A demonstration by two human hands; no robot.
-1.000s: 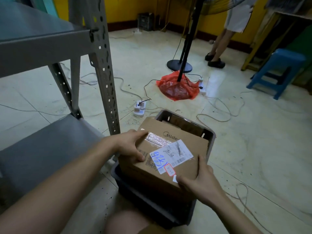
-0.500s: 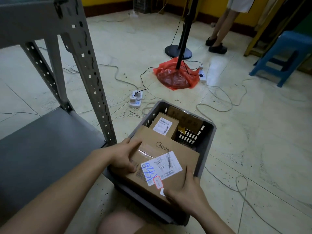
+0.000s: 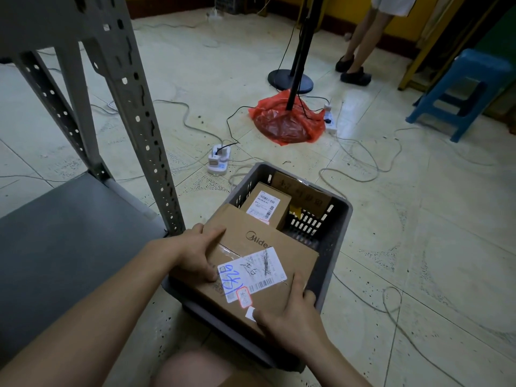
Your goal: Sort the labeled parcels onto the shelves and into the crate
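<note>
A large brown cardboard parcel (image 3: pixel 287 247) with a white label marked in blue lies in the near half of a dark grey slotted crate (image 3: pixel 336 233) on the floor. My left hand (image 3: pixel 196 254) holds its left edge, thumb on top. My right hand (image 3: pixel 289 317) grips its near right corner, fingers over the top. Beyond it in the crate sit a smaller labeled box (image 3: pixel 266 203) and a flat brown parcel (image 3: pixel 303 191) leaning on the far wall. A grey metal shelf (image 3: pixel 64 241) with perforated uprights stands at the left.
Cables, a white power strip (image 3: pixel 219 160) and a red plastic bag (image 3: pixel 287 121) round a black fan stand (image 3: pixel 291 79) litter the tiled floor. A blue stool (image 3: pixel 463 93) stands at the right. Another person's legs (image 3: pixel 358 51) are at the back.
The large parcel has gone down from above the crate into its near half, both hands still on it. The smaller box behind it has come into sight.
</note>
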